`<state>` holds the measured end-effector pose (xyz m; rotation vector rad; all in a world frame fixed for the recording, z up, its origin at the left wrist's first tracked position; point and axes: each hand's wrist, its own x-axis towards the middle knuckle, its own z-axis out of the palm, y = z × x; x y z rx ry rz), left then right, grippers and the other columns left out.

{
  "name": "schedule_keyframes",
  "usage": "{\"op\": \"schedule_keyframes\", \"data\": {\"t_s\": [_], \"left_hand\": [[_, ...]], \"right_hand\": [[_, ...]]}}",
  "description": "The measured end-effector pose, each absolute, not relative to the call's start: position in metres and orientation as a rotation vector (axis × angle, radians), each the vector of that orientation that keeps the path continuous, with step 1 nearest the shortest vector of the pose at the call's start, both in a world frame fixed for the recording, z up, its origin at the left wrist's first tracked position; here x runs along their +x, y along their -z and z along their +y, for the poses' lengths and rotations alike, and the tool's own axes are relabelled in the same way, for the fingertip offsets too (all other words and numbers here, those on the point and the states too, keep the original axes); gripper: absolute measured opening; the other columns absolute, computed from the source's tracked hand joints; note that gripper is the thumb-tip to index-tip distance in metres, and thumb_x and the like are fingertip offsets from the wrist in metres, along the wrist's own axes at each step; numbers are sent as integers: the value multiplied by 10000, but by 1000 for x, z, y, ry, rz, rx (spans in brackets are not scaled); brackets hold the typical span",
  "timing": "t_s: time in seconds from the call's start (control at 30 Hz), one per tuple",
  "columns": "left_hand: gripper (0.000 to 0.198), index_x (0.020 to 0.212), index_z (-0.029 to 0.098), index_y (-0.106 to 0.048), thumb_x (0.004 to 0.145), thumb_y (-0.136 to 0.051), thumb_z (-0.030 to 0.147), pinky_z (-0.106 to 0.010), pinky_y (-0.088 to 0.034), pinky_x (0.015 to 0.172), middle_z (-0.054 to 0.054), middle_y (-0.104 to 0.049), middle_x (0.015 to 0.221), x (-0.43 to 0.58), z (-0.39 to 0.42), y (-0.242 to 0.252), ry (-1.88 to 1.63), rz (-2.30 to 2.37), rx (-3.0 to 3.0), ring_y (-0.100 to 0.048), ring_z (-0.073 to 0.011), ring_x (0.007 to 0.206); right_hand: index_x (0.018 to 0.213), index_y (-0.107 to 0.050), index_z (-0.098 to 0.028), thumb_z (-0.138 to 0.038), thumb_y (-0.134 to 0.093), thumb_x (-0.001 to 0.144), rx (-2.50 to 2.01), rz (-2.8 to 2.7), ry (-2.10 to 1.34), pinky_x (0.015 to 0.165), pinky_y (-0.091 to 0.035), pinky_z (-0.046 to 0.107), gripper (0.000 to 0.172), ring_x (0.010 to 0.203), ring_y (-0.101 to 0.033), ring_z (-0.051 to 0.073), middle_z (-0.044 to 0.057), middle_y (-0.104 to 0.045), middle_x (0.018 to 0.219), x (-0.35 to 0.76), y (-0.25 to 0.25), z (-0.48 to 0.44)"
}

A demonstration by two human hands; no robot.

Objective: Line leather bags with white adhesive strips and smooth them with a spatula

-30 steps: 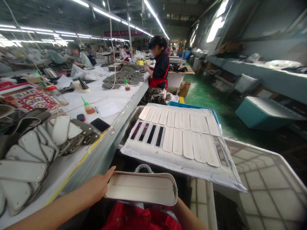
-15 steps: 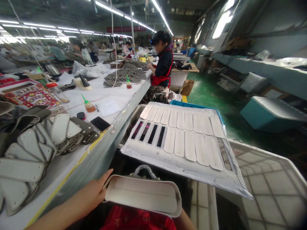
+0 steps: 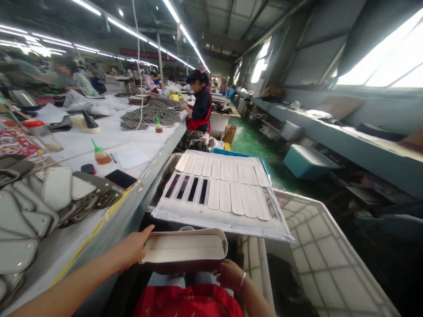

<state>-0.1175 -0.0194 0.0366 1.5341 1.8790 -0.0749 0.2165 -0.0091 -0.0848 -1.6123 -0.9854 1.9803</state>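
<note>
A handbag [image 3: 185,247] with a pale lining is held over my lap, its long opening facing up; a bit of its clear-looking handle shows behind the far rim. My left hand [image 3: 132,251] grips the left end, thumb along the rim and the other fingers partly hidden. Below the right end, my right hand [image 3: 229,274] is closed against the bag's near lower side, fingertips out of sight. Just beyond the bag lies a white-covered board [image 3: 185,213] carrying rows of long pale rounded strips [image 3: 236,198]. Several dark slots show at its left.
Stacked grey bag pieces [image 3: 56,189], a phone [image 3: 120,179] and a glue bottle [image 3: 101,155] lie on the long table [image 3: 155,152] to my left. A white plastic crate [image 3: 317,237] stands at right. Farther off, a co-worker [image 3: 200,105] in a red apron works at the table.
My view has swung right and tilted up. The bag has tipped, showing its dark near side and less of its handle. My right hand has come into view under its right end.
</note>
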Motion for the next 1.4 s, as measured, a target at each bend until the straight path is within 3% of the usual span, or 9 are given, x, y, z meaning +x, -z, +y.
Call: {"op": "schedule_keyframes", "data": {"t_s": [0.13,0.23,0.37,0.5,0.63,0.87,1.0,1.2,1.4], "left_hand": [[777,1414,127,-204,650,-342,101,-238,-380,291,-269,-567,1130,-119,-16,-41,114,1852,1654,-527,-144,343],[805,1413,105,-207,625,-370,97,-250,-383,286,-289,-536,1176,-117,-8,-49,99,1831,1704,-544,-163,369],[838,1406,85,-235,586,-410,102,-263,-367,268,-308,-501,1217,-118,-4,-51,68,1818,1736,-509,-147,328],[844,1413,122,-225,593,-421,89,-244,-355,264,-279,-550,1164,-127,-2,-44,23,1787,1713,-486,-122,306],[863,1426,154,-155,609,-421,74,-220,-368,270,-212,-615,1072,-136,-2,-38,-16,1751,1644,-499,-118,330],[768,1426,178,-65,730,-386,139,-179,-349,282,-22,-650,673,-149,-10,-29,-173,1673,1535,-493,-125,333],[759,1411,221,-119,716,-414,143,-154,-303,260,61,-557,505,-153,-2,-24,-287,1648,1465,-459,-116,285],[636,1365,232,-230,787,-477,328,-184,-335,290,93,-475,493,-148,-15,4,-592,1604,1206,-435,-113,322],[668,1190,185,-479,798,-256,678,-308,-516,641,-53,-649,800,-135,-49,28,-863,1513,554,-614,-210,779]], "right_hand": [[743,-521,-169,-388,-471,831,-1688,-1144,-1512,472,-374,181,241,517,-489,70,-9,-538,679,254,30,19],[771,-560,-172,-284,-637,694,-1640,-1550,-1344,652,-445,215,156,727,-573,125,20,-607,803,245,-17,33],[828,-591,-133,-153,-683,581,-1723,-2247,-919,773,-436,356,265,842,-574,245,106,-622,879,199,-60,22],[992,-571,-133,-109,-510,754,-1424,-2579,-388,885,-378,371,246,1011,-514,249,141,-573,1051,142,-73,5],[991,-593,-184,-98,-497,775,-576,-3013,-493,834,-426,253,252,952,-560,172,55,-615,990,73,-58,13],[1051,-607,-172,-296,-496,843,-448,-3199,-427,703,-484,295,266,881,-586,203,97,-605,1044,28,-39,34],[1005,-611,-97,-246,-497,830,-376,-3242,-310,614,-494,295,256,837,-587,215,126,-617,930,28,-44,32],[1030,-575,-92,-277,-484,840,-383,-3189,-259,521,-481,276,280,791,-590,206,118,-613,895,31,-36,30],[1015,-549,-115,-286,-507,829,-434,-3104,-277,561,-489,302,256,826,-571,226,103,-593,877,43,-29,25]]}}
